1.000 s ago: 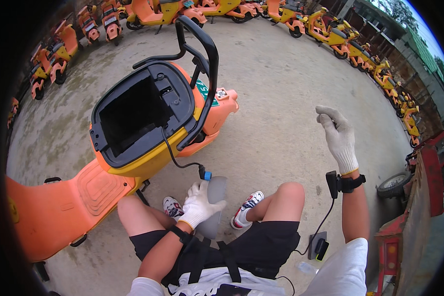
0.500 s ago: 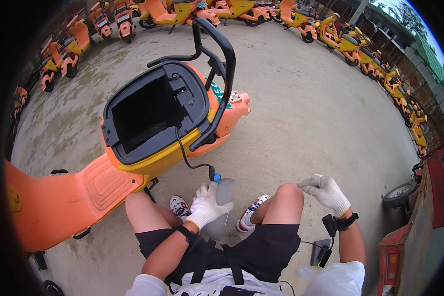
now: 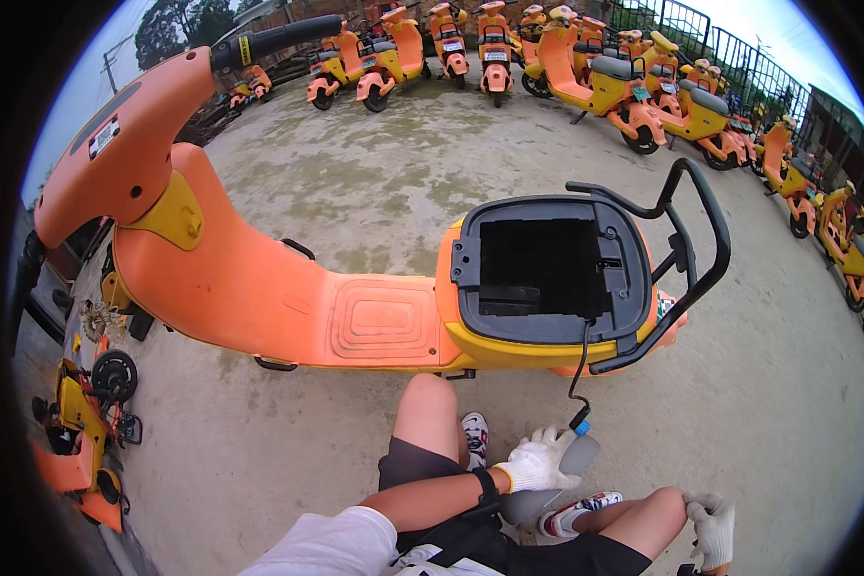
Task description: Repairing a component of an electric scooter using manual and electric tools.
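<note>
My left hand [image 3: 538,461], in a white knit glove, is closed around a smooth grey rounded piece [image 3: 526,507] between my legs; it looks like a seat, though much of it is hidden. Close by its fingertips is a black cable plug with a blue end [image 3: 582,426]; I cannot tell whether they touch. The cable [image 3: 575,384] runs up into the open black compartment [image 3: 538,264] of an orange and yellow scooter [image 3: 384,317]. Gloved too, my right hand [image 3: 710,528] rests by my right knee with curled fingers, and nothing shows in it.
A black tubular rack [image 3: 715,259] rises behind the scooter's compartment. The handlebar [image 3: 278,38] reaches in at upper left. Several similar scooters [image 3: 586,72] stand along the far side and right. Another scooter, partly taken apart [image 3: 86,432], is at the lower left. The ground is concrete.
The view has swung left, bringing in the scooter's front and handlebar. My left hand stays on the grey piece near the blue-ended plug. My right hand stays by my knee.
</note>
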Action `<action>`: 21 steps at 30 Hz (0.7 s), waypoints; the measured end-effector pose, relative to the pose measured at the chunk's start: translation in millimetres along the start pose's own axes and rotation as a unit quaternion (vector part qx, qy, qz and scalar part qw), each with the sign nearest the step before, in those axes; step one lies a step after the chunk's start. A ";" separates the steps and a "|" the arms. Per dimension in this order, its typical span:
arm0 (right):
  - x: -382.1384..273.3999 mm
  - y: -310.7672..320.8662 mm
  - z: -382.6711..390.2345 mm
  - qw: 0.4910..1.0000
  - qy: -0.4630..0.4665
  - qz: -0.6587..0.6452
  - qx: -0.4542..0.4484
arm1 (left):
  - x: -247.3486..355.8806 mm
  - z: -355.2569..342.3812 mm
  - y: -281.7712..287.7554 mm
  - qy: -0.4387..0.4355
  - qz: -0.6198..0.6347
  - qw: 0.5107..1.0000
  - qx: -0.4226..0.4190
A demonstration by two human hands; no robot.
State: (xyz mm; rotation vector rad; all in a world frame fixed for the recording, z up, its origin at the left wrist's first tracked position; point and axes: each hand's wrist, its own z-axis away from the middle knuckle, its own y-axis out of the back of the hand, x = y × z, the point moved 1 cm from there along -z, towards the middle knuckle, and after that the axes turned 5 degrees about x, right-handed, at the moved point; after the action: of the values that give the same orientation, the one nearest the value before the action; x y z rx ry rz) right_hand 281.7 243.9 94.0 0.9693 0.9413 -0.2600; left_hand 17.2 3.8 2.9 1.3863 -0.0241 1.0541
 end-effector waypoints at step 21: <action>-28.6 -7.1 42.8 0.973 0.132 0.162 0.096 | 0.4 -3.6 -1.8 -0.012 -0.005 1.000 0.000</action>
State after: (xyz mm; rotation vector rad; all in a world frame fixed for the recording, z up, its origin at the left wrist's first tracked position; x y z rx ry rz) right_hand 284.8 200.0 121.6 1.3430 0.9938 0.0580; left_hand 16.6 7.2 0.8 1.3989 -0.0346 1.0289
